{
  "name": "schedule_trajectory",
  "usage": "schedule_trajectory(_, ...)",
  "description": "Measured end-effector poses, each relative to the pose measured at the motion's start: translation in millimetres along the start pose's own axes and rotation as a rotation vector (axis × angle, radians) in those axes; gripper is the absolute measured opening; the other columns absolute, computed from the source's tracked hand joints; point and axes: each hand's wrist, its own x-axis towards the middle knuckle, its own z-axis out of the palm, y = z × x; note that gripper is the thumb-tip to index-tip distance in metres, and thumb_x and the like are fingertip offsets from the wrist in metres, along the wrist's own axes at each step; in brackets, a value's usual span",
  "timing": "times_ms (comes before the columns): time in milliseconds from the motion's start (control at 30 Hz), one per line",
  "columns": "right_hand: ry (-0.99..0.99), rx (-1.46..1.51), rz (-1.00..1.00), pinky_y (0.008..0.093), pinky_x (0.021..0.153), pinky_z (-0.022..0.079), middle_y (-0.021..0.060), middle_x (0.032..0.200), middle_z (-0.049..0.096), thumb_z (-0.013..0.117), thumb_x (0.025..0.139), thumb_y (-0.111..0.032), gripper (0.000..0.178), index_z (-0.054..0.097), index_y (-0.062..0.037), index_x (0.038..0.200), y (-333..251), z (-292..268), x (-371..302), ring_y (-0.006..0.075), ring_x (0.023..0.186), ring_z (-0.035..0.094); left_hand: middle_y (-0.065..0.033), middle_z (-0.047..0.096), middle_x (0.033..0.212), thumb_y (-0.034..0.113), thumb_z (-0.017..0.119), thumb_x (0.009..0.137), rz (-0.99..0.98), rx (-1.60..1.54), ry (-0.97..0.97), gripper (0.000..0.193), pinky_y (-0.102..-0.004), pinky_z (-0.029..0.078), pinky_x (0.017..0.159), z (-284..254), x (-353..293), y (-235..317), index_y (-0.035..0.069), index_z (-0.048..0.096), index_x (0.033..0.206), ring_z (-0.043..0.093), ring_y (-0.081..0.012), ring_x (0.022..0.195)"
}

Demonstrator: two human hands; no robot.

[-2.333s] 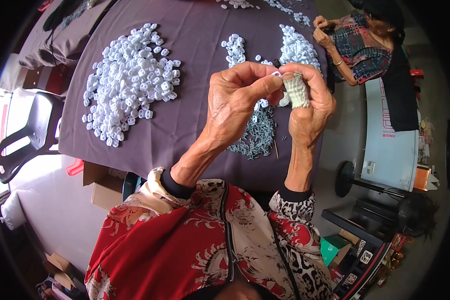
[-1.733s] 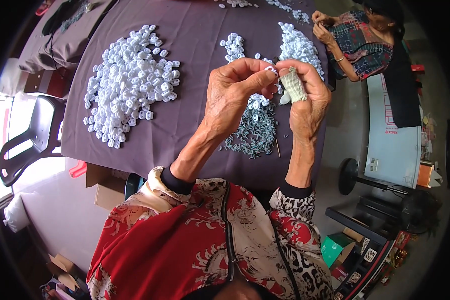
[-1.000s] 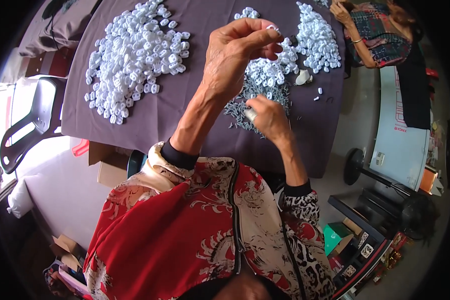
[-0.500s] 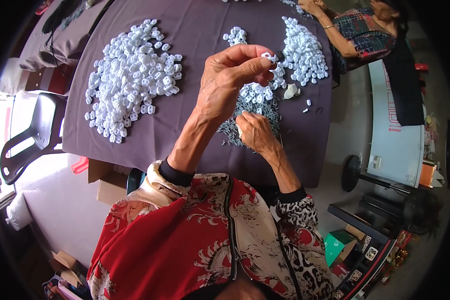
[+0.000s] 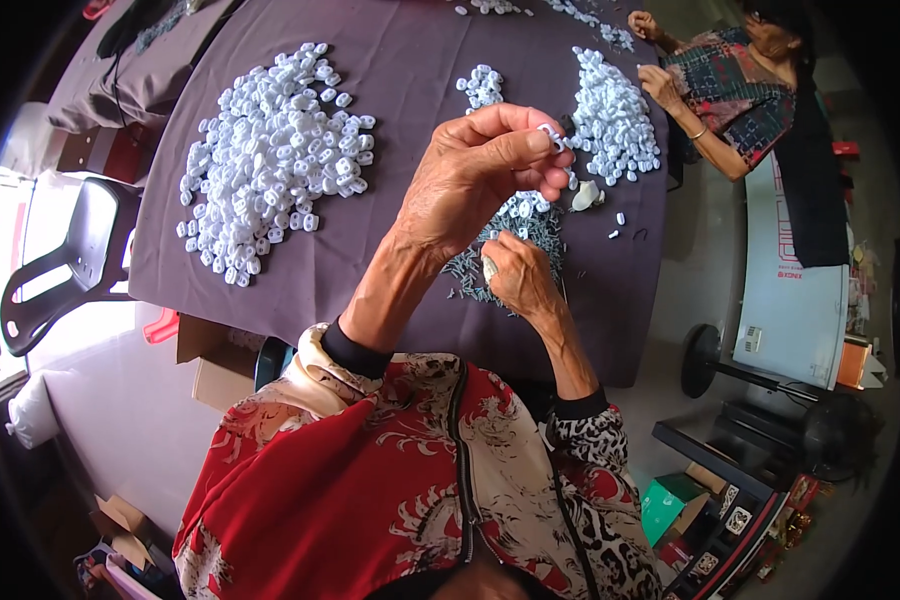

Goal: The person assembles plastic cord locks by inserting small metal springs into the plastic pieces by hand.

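My left hand [image 5: 485, 170] is raised over the table, thumb and forefinger pinching a small white plastic piece [image 5: 550, 133] with an opening in it. Below it, my right hand [image 5: 526, 276] is curled closed beside a spread of small grey screw-like pins [image 5: 462, 270]. A pale wrap [image 5: 489, 268] shows at one of its fingers; whether those fingers hold anything is hidden. More white pieces [image 5: 522, 205] lie between my hands, partly covered by the left one. A big heap of the same white pieces [image 5: 280, 150] sits on the left.
A purple-grey cloth [image 5: 400, 60] covers the table. Another heap of white pieces [image 5: 615, 115] lies at the right, near a crumpled off-white scrap [image 5: 587, 195]. Across the right corner sits another person [image 5: 720, 95], hands over the table. A black chair [image 5: 85, 250] stands left.
My left hand has shifted slightly right and down with the white piece still pinched. My right hand is a little lower, still curled. The other person's hands have moved apart.
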Motion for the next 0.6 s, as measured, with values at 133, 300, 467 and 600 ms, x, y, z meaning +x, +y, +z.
schedule_trajectory(133,-0.007,-0.065,-0.037,0.0380,0.054,0.045,0.0126,0.065,0.050,0.053,0.067,0.001,0.007,0.048,-0.0018,0.064,-0.9,-0.9,0.2,0.0288,0.059,0.055,-0.0107,0.061,0.077,0.009,0.060,0.081,-0.013,-0.023,0.060,0.012,-0.0274,0.051,0.061,2.5,1.9,0.0,-0.001,0.060,0.088,0.061,-0.0160,0.065)
schedule_trajectory(300,-0.061,-0.020,-0.024,0.0380,0.054,0.045,0.0124,0.062,0.050,0.050,0.070,0.000,0.006,0.048,-0.0019,0.065,0.9,-1.3,3.3,0.0290,0.058,0.055,-0.0097,0.061,0.079,0.011,0.060,0.081,-0.056,0.124,0.236,0.014,-0.0266,0.048,0.063,1.6,4.6,-6.4,-0.001,0.059,0.088,0.059,-0.0143,0.067)
schedule_trajectory(467,-0.044,0.236,0.169,0.0359,0.052,0.044,0.0162,0.067,0.055,0.053,0.072,-0.002,0.002,0.052,-0.0012,0.074,6.4,-6.3,2.8,0.0298,0.059,0.057,-0.0085,0.062,0.079,0.013,0.061,0.080,-0.074,0.202,0.377,0.015,-0.0252,0.048,0.064,-9.8,5.1,-11.1,0.000,0.059,0.089,0.059,-0.0126,0.067)
schedule_trajectory(600,0.022,0.778,0.386,0.0266,0.055,0.046,0.0073,0.070,0.061,0.053,0.078,-0.003,0.007,0.058,-0.0044,0.083,19.5,-21.8,-1.8,0.0152,0.061,0.059,-0.0076,0.062,0.079,0.014,0.062,0.080,-0.105,0.236,0.375,0.017,-0.0244,0.048,0.065,-9.3,9.7,-12.7,0.000,0.059,0.089,0.058,-0.0119,0.068)
